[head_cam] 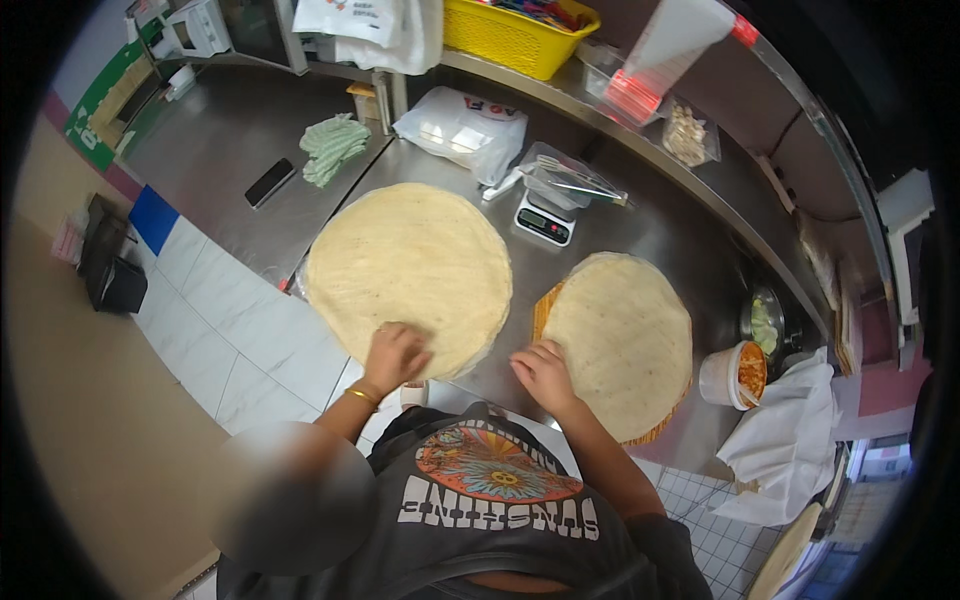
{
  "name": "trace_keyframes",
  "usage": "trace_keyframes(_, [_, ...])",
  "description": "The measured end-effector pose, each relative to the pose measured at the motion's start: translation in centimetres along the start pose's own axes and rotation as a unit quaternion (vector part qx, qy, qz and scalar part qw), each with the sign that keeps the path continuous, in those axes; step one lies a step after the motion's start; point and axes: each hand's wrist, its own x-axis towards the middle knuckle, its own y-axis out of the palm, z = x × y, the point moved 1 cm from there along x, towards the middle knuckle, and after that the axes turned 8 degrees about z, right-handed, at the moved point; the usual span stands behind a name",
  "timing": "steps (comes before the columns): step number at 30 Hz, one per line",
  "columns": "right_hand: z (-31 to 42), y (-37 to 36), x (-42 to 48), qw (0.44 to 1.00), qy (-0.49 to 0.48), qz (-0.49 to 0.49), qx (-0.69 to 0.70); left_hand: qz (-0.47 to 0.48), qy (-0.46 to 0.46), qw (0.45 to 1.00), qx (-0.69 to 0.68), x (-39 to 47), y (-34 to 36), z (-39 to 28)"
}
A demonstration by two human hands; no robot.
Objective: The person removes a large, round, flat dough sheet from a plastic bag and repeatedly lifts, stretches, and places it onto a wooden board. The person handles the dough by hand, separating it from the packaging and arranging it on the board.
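Observation:
Over the near edge of a large round stack of thin, pale dough sheets point(409, 262) is my left hand point(397, 349), a gold-coloured bracelet at its wrist. Its fingers are loosely curled and blurred, with nothing visible in them; contact with the dough cannot be told. My right hand point(541, 367) is at the left edge of a smaller round stack of pale sheets point(619, 345), fingers bent and holding nothing visible. That smaller stack lies on a striped wooden board point(546, 309). Clear plastic shows at the rim of the larger one.
Beyond the dough are a digital scale point(545, 219), a clear container with tongs point(562, 176) and a filled plastic bag point(465, 131). A phone point(270, 183) and green cloth point(334, 148) lie left. A tub of orange-red food point(724, 375) and white cloth point(787, 442) are right.

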Motion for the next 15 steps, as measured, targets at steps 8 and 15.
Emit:
trace_keyframes(8, [3.2,7.6,8.3,0.982,-0.057,0.170,-0.052,0.051,-0.046,0.994,0.086,-5.6,-4.9,3.9])
trace_keyframes(15, [3.4,9.5,10.6,0.987,-0.073,0.081,-0.120,0.022,-0.003,0.993,0.113,-5.5,-4.8,5.4])
